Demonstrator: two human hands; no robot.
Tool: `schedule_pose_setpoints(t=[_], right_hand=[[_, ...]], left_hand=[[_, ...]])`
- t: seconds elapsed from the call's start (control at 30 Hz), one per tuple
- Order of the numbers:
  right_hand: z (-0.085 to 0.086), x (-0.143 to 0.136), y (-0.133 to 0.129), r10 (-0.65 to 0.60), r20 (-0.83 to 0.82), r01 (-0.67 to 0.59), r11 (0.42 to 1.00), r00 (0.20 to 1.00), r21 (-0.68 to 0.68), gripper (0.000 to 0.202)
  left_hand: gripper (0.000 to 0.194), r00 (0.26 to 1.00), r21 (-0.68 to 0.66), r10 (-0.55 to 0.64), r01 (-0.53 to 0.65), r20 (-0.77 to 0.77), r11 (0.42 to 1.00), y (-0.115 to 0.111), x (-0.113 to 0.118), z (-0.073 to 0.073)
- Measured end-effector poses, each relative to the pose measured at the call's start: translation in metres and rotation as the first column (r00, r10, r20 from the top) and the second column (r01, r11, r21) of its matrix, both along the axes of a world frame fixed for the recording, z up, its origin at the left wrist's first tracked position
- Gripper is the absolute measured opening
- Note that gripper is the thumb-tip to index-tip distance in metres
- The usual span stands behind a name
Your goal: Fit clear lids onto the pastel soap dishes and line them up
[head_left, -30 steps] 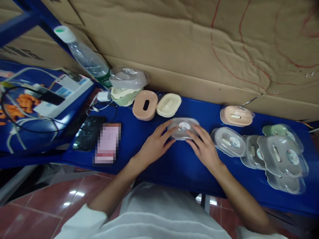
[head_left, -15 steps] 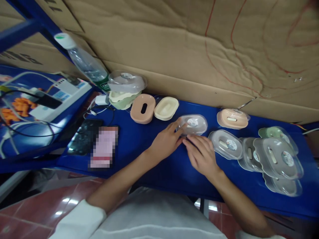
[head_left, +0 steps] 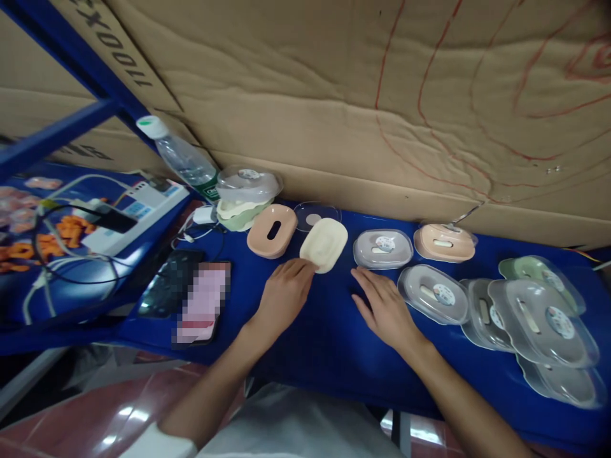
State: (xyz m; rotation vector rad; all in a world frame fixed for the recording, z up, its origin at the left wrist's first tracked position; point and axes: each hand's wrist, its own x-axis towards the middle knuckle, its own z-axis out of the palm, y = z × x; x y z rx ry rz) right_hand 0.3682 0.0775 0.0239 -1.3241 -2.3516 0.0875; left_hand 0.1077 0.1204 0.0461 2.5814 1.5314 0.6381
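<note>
My left hand (head_left: 289,286) pinches the near edge of a cream soap dish (head_left: 325,245), its fingers closed at the rim. The dish is oval, with a shallow hollow. Behind it lies a clear lid (head_left: 310,208) with a pale round spot. My right hand (head_left: 379,299) is open, fingertips just in front of a grey soap dish (head_left: 382,261) under a clear lid with a round label; nothing shows in that hand. Left of the cream dish stands a peach soap dish (head_left: 261,236) with a dark slot in its top.
Several clear-lidded dishes (head_left: 548,331) are piled at the right, near a lidded peach dish (head_left: 442,245). At the left are a green dish (head_left: 243,216), a water bottle (head_left: 186,162), phones (head_left: 205,305), cables and a power strip (head_left: 138,213). Cardboard (head_left: 296,114) stands behind the blue table.
My left hand has left the lidded grey dish and moved left to grip the cream dish, which has come nearer, off the clear lid. My right hand has drawn slightly away from the grey dish.
</note>
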Motion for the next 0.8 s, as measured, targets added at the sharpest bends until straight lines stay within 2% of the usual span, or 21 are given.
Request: schedule_pose_setpoints(t=[0.07, 0.17, 0.27, 0.37, 0.47, 0.5, 0.53, 0.63, 0.73, 0.8], right_hand=[[0.001, -0.002, -0.001, 0.02, 0.019, -0.02, 1.0, 1.0, -0.011, 0.056], [0.002, -0.008, -0.004, 0.109, 0.077, -0.108, 0.994, 0.991, -0.016, 0.054], [0.002, -0.014, -0.008, 0.206, 0.124, -0.202, 0.979, 0.971, -0.037, 0.049], [0.003, -0.017, -0.009, 0.223, 0.138, -0.218, 0.975, 0.965, -0.054, 0.042], [0.004, -0.016, -0.009, 0.193, 0.122, -0.19, 0.981, 0.974, -0.036, 0.036], [0.004, -0.015, -0.008, 0.188, 0.11, -0.185, 0.982, 0.976, -0.033, 0.036], [0.004, -0.013, -0.008, 0.182, 0.097, -0.18, 0.983, 0.978, -0.035, 0.038], [0.002, -0.008, -0.005, 0.148, 0.055, -0.145, 0.988, 0.987, -0.055, 0.052], [-0.001, -0.004, -0.003, 0.088, 0.001, -0.088, 0.994, 0.996, -0.068, 0.07], [-0.002, -0.002, -0.001, 0.071, -0.033, -0.073, 0.995, 0.997, -0.069, 0.078]], left_hand=[[0.022, 0.999, -0.006, -0.031, 0.032, 0.029, 0.999, -0.025, -0.008, -0.004], [0.014, 0.995, -0.057, -0.005, 0.011, 0.104, 0.998, -0.058, -0.019, -0.005], [0.013, 0.992, -0.013, -0.005, 0.006, 0.128, 1.0, -0.07, -0.03, -0.001], [0.024, 0.99, 0.078, 0.101, -0.109, 0.1, 0.991, -0.053, -0.037, 0.004], [0.045, 0.958, 0.105, 0.281, -0.286, 0.062, 0.952, -0.019, -0.039, 0.004], [0.047, 0.95, 0.112, 0.308, -0.313, 0.053, 0.943, -0.008, -0.038, 0.003], [0.041, 0.95, 0.106, 0.307, -0.311, 0.056, 0.944, 0.001, -0.038, 0.001], [0.018, 0.966, 0.025, 0.21, -0.216, 0.153, 0.976, 0.009, -0.034, 0.0], [0.019, 0.961, -0.05, 0.025, -0.012, 0.277, 0.999, -0.011, -0.031, 0.006], [0.022, 0.946, -0.07, -0.124, 0.152, 0.298, 0.986, -0.029, -0.03, 0.011]])
